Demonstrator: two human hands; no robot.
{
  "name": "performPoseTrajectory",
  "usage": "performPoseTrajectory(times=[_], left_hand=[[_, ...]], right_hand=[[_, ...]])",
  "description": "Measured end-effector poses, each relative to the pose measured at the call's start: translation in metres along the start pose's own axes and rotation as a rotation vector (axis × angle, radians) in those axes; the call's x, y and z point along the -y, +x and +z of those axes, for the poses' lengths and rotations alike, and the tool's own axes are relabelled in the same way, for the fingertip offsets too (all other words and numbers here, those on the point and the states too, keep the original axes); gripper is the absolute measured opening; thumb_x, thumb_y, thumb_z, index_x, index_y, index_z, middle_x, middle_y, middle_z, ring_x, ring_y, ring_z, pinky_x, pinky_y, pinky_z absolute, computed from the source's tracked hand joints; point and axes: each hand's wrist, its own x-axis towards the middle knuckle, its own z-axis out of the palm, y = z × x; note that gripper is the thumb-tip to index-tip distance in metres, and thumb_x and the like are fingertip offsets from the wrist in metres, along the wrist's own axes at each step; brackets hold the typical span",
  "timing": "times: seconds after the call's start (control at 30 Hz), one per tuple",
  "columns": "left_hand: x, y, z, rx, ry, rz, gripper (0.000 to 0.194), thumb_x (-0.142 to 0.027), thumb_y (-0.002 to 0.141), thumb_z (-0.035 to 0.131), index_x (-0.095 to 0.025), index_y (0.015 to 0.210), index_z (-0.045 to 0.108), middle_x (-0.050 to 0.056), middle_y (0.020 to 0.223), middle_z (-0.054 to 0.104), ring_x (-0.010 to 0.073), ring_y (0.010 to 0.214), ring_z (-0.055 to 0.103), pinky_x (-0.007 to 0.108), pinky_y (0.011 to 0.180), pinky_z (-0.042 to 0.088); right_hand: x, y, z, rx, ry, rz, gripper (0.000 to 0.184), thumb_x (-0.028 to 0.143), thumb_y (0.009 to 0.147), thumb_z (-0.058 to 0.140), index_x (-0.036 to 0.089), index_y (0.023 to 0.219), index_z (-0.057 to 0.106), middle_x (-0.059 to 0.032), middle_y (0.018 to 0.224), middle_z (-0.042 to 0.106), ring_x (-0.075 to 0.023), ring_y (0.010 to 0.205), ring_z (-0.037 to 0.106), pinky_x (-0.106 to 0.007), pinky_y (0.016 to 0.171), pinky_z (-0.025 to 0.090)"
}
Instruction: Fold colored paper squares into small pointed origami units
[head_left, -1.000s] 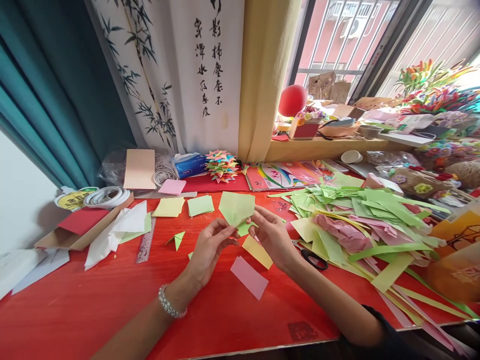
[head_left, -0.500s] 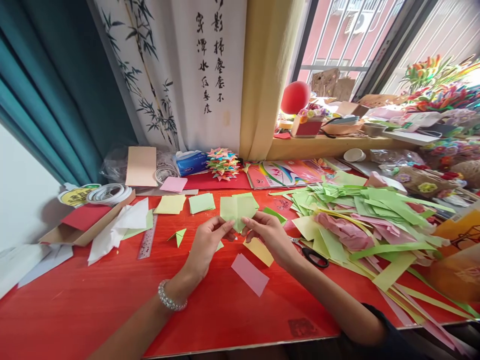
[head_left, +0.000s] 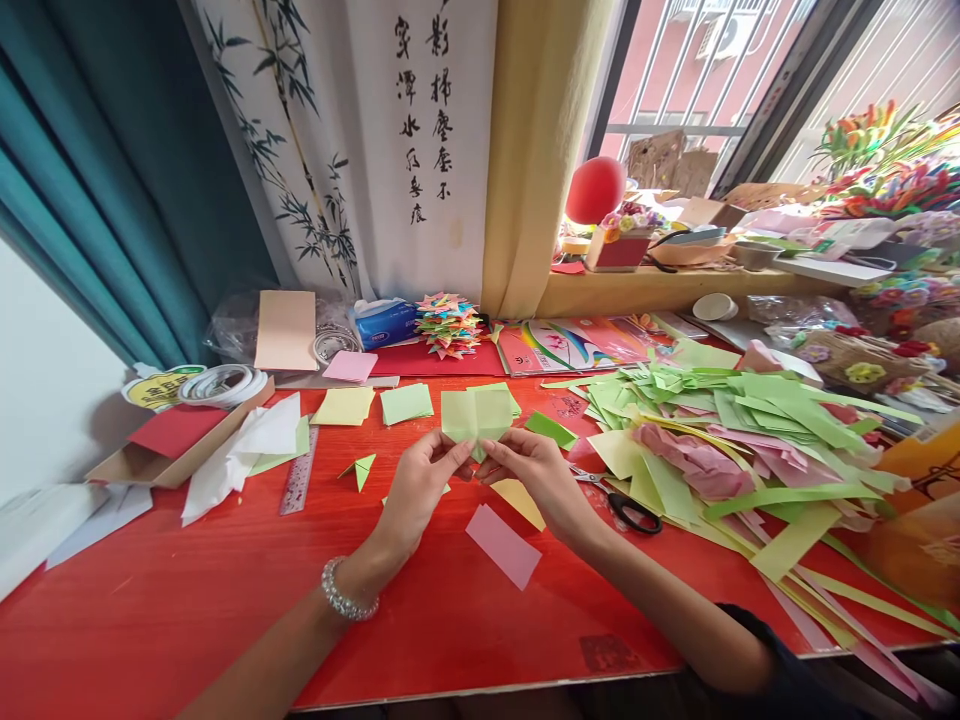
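Red-topped tbl [head_left: 225, 620], a bit glossy, w/ pale trim on near edge & dk patch close by. Past its L edge: white wall [head_left: 45, 330], w/ teal curtain [head_left: 82, 180] in deep folds above far L corner. Behind far edge, approx. mid: white hanging [head_left: 367, 140] w/ bamboo & blk Chinese chars. Next, yellow drape [head_left: 529, 130], then dk-framed window [head_left: 781, 95] over far R corner; bars [head_left: 697, 130], pink bldg [head_left: 652, 60] & AC unit [head_left: 726, 37] outside. Daylight brightest nr window; under near edge v. dark.
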Motion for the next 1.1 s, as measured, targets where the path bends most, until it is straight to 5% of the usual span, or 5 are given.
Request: performPoseTrajectory(times=[0.7, 0.87, 1.1], left_hand=[[-0.0029, 0.0028, -0.0038, 0.154, 0.028, -0.085, 0.020, -0.035, 0.070, 0.062, -0.015, 0.072, 0.059, 0.000, 0.064, 0.053, 0.0120, 0.059, 0.048, 0.026, 0.061, 0.039], [-0.0065, 0.0034, -0.0056, 0.097, 0.022, -0.066, 0.025, -0.036, 0.070, 0.063, -0.016, 0.086, 0.063, 0.002, 0.069, 0.058, 0.0146, 0.064, 0.051, 0.027, 0.062, 0.040], [-0.0017, 0.0048, -0.0080, 0.067, 0.000, -0.055, 0.022, -0.034, 0.072, 0.061, -0.014, 0.081, 0.063, 0.001, 0.069, 0.057, 0.0127, 0.062, 0.049, 0.027, 0.064, 0.040]], right_hand=[[-0.0083, 0.0005, -0.0009, -0.027, -0.046, -0.063, 0.023, 0.037, 0.077, 0.058, 0.015, 0.071, 0.057, -0.0015, 0.059, 0.061, -0.0126, 0.054, 0.060, -0.026, 0.056, 0.051], [-0.0083, 0.0013, -0.0015, -0.048, -0.061, -0.064, 0.026, 0.040, 0.077, 0.057, 0.015, 0.069, 0.055, -0.0012, 0.057, 0.062, -0.0127, 0.051, 0.059, -0.025, 0.054, 0.049], [-0.0049, 0.0017, -0.0002, 0.004, -0.020, 0.046, 0.030, 0.043, 0.074, 0.059, 0.014, 0.066, 0.057, -0.0046, 0.063, 0.067, -0.0162, 0.059, 0.065, -0.029, 0.061, 0.053]])
